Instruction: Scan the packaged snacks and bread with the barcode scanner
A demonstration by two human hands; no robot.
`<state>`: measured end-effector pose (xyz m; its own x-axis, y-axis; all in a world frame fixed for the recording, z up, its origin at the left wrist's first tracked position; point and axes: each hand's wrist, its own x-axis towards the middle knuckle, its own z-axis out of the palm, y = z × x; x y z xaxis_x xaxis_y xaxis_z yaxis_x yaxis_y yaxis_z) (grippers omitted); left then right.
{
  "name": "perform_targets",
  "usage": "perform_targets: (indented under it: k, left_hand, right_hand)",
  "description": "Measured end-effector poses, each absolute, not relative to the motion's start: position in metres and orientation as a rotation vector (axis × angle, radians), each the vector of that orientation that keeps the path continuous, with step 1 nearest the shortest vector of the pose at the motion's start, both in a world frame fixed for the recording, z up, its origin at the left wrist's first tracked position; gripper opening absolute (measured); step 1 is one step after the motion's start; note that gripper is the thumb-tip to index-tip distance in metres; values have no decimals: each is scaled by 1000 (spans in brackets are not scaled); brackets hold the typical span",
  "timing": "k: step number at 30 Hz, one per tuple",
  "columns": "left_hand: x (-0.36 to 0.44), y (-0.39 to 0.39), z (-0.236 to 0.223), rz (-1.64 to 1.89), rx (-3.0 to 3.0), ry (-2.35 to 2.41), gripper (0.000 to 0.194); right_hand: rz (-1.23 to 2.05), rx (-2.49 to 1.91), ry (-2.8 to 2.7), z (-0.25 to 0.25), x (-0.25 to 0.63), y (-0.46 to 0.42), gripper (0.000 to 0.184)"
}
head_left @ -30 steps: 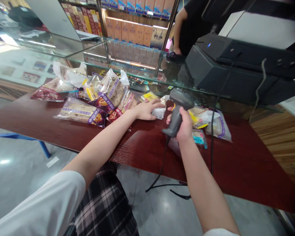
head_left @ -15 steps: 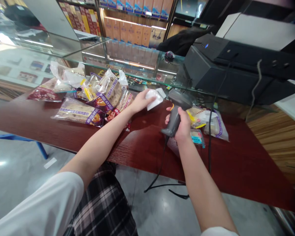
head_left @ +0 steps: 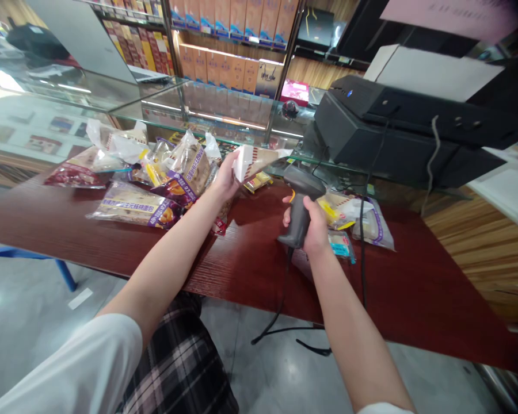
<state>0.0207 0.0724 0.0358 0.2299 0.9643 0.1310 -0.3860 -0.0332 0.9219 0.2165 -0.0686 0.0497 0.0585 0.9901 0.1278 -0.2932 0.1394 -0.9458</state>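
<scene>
The left hand point(head_left: 228, 183) grips a striped package point(head_left: 257, 162) by one end, above the bench point(head_left: 242, 267); just right of it, the right hand point(head_left: 316, 225) clasps a scanner point(head_left: 301, 210). Best keep fingers off any code, facing it squarely to the scanner.

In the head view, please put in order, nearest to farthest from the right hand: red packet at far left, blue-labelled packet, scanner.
1. Scanner: held in the right hand.
2. Blue-labelled packet: just to its right.
3. Red packet: far left.
</scene>
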Motion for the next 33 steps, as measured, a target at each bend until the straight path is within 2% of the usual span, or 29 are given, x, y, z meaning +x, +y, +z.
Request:
perform_targets:
  k: [6,12,17,27,33]
  left_hand:
    - [31,66,28,1347,1391,835,55]
    - [35,57,27,1251,1719,754,59]
    - [33,61,26,1271,1872,718,72]
    - [31,63,26,1148,1914,648,80]
    - [32,63,25,1166,1869,655,78]
  right_hand:
    - [1224,-918,-1039,48,215,-68,33]
    - [1207,-944,-974,46,214,-64,32]
    - [1208,-966,-925,43,216,-61,32]
    - [1228,-974,-856,43,219,-60,31]
    - [1256,-1003,-828,38,221,-56,31]
